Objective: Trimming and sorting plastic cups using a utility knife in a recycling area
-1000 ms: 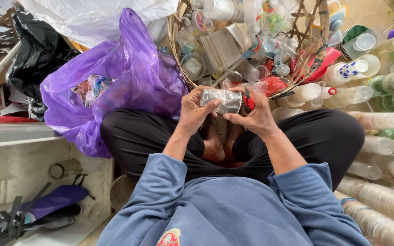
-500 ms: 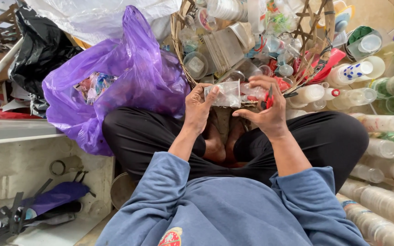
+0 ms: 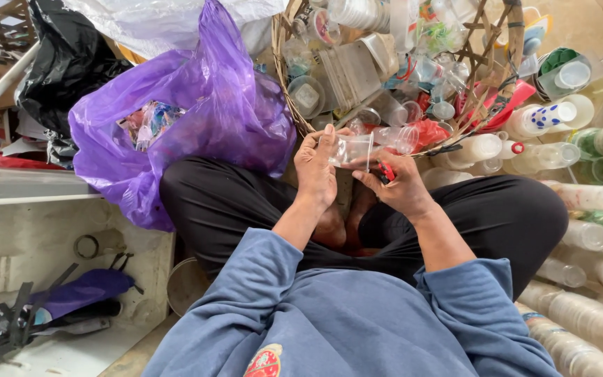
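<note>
Clear plastic, a single drinking cup (image 3: 352, 149) lies sideways between the two hands, just above the person's crossed legs in black trousers (image 3: 232, 202). The left hand (image 3: 315, 171) is clamped round the cup's closed end, fingers curled over the top. The right hand (image 3: 398, 185) is closed on a small red-handled tool (image 3: 385, 171), its fingertips touching the cup's open rim. Half a second ago the cup sat a little higher and the right hand lay above it with fingers spread; now that hand has dropped below and to the right of the cup, and the red tool shows in its grip.

Just beyond both hands stands a woven basket (image 3: 284, 77) heaped with clear cups, lids and plastic scraps. Left of the left hand slumps a purple plastic bag (image 3: 225, 119), with a black bag (image 3: 71, 63) farther out. Right of the right hand lie stacked plastic bottles and cups (image 3: 587, 199). Below the hands spreads the person's blue sweatshirt (image 3: 343, 321).
</note>
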